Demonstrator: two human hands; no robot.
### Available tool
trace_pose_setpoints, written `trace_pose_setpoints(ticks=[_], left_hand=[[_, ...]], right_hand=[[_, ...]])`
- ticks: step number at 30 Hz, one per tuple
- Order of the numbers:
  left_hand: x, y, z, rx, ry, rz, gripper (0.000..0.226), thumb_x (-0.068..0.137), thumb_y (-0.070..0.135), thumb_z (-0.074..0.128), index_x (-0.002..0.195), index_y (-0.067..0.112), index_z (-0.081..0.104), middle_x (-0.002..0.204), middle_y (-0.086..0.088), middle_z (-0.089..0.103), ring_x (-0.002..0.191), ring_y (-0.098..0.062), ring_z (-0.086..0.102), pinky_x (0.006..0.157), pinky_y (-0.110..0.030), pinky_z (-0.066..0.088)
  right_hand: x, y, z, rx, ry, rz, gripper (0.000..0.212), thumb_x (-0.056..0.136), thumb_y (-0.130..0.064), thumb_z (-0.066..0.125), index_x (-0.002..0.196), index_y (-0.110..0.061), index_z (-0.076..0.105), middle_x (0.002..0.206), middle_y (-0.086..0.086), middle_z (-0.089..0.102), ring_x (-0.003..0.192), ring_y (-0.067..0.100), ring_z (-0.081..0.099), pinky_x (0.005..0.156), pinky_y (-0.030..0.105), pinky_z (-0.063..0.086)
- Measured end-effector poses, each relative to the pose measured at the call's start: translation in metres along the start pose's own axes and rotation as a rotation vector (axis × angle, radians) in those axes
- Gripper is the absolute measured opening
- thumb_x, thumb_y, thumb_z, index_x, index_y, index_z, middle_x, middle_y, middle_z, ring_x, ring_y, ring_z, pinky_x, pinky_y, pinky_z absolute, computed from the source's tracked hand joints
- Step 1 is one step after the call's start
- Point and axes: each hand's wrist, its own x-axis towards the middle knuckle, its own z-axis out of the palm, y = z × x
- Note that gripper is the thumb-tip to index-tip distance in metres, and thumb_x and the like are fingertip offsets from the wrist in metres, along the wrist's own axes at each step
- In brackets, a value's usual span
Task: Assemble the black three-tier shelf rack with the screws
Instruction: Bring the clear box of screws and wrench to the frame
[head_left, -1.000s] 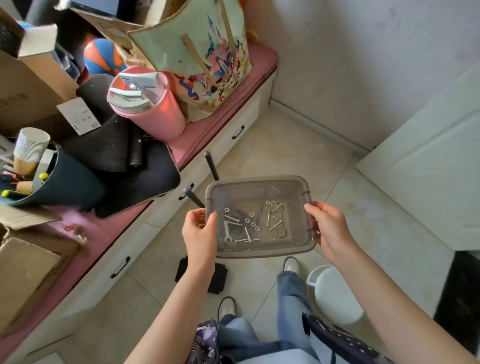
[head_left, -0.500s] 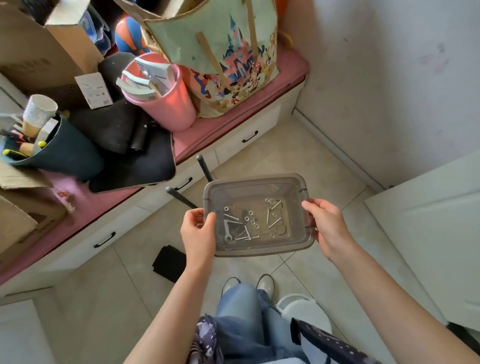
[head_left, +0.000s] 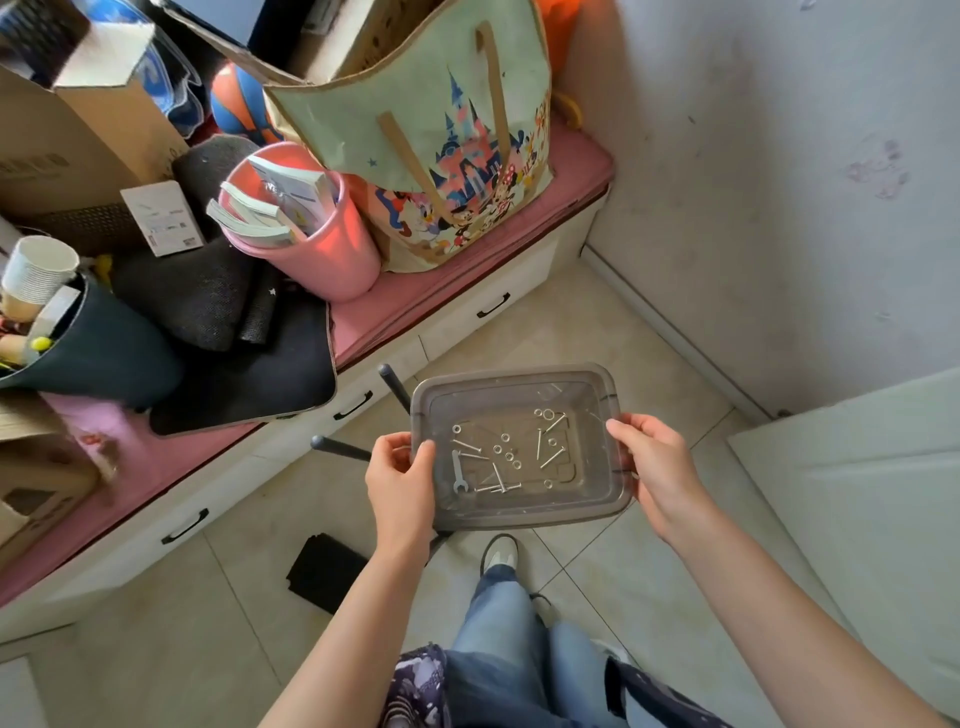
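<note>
I am judging the assembly as barely begun: nothing I am seeing is screwed together. The screws (head_left: 498, 470) are lying loose on the bottom of the tub (head_left: 519, 519), low in the middle of the frame, mixed with washers (head_left: 545, 414) and a small wrench (head_left: 459, 471). Two black poles (head_left: 396, 387) are poking out from behind the tub's left edge, and a flat black piece (head_left: 324, 571) is lying on the floor tiles (head_left: 156, 649) at lower centre; I am taking these for rack parts, though I cannot tell for sure. All the joining looks to be ahead.

I am holding the tub off the floor with both hands. My left hand (head_left: 400, 483) is gripping its left rim, thumb curled over the edge and inside, fingers hidden beneath. My right hand (head_left: 657, 470) is clamping the right rim, thumb on top, fingers wrapped under. Neither hand is touching the hardware itself.
</note>
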Motion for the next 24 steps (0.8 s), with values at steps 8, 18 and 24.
trace_pose_setpoints(ticks=[8,18,24], left_hand=[[0.020,0.019,0.039,-0.012,-0.023,-0.011,0.004,0.095,0.019,0.064,0.096,0.020,0.060,0.093,-0.007,0.064,0.084,-0.017,0.060,0.078,-0.035,0.054],[0.017,0.015,0.129,0.001,0.070,-0.046,0.005,0.093,0.019,0.066,0.093,0.020,0.061,0.089,-0.006,0.066,0.080,-0.018,0.061,0.076,-0.036,0.056],[0.008,-0.023,0.197,0.029,0.172,-0.144,0.004,0.091,0.013,0.065,0.092,0.011,0.060,0.083,-0.006,0.061,0.074,-0.016,0.054,0.074,-0.038,0.051]], right_hand=[[0.038,-0.026,-0.008,-0.017,0.030,0.000,0.004,0.095,-0.013,0.060,0.093,-0.016,0.061,0.055,-0.009,0.053,0.041,0.002,0.048,0.044,0.021,0.038],[0.122,-0.061,-0.057,-0.078,-0.036,0.019,0.005,0.095,-0.011,0.059,0.098,-0.014,0.062,0.058,-0.008,0.058,0.041,0.001,0.051,0.045,0.021,0.040],[0.199,-0.069,-0.084,-0.206,-0.074,0.017,0.017,0.094,-0.011,0.063,0.110,-0.012,0.062,0.089,0.004,0.066,0.063,0.010,0.057,0.055,0.024,0.044]])
